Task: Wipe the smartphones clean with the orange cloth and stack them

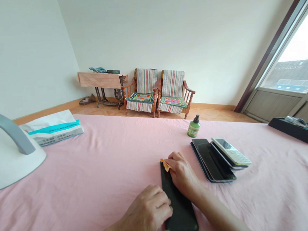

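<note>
Left hand (149, 209), fingers together, grips the edge of a black phone (181, 213) flat on a pink sheet (115, 158) while the right hand (181, 174) pinches an orange cloth (166, 166) against its far end, wiping seemingly unfinished, the stacked phones (212, 160) wiped or not, unclear.

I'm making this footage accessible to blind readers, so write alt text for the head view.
The right hand holds an orange cloth against the far end of a flat black device whose left edge the left hand touches. Stacked devices and a green bottle share the pink sheet, two chairs behind.
</note>
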The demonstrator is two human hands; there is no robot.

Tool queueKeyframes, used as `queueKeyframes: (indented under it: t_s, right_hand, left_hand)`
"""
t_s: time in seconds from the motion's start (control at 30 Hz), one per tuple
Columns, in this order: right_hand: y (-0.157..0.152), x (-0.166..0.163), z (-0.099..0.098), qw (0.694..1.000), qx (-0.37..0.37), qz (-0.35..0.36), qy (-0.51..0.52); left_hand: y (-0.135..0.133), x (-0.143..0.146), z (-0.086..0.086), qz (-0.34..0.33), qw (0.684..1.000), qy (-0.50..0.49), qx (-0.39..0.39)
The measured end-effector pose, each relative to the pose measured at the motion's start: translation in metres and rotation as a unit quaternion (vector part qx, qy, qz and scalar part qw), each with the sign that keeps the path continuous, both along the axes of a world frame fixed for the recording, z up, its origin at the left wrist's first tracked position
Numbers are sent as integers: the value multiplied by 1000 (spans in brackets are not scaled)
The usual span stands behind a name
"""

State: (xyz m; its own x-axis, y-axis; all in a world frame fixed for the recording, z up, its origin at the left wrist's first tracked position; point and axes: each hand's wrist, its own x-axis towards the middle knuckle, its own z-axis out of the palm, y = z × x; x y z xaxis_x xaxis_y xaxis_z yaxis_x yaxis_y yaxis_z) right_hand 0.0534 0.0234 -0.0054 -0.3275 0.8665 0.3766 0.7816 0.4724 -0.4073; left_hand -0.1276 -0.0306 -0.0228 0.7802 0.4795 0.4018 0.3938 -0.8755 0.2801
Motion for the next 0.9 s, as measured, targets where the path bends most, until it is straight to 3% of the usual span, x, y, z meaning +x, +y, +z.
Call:
queueKeyframes:
  t_s: [0.23, 0.47, 0.63, 0.8, 0.9]
  right_hand:
    - [2, 7, 1, 999, -5, -43, 0]
    - [1, -4, -2, 1000, 4, 25, 0]
    - [0, 4, -1, 999, -2, -34, -7]
    - [0, -5, -4, 1000, 5, 7, -17]
    - [2, -5, -4, 1000, 11, -8, -23]
  left_hand:
    - [0, 0, 1, -9, 1000, 5, 0]
    - [-1, -1, 1, 1, 1000, 3, -7]
    - [-2, 0, 3, -5, 1000, 7, -13]
    - [-3, 0, 6, -3, 999, 27, -33]
    - [-3, 0, 5, 3, 999, 19, -27]
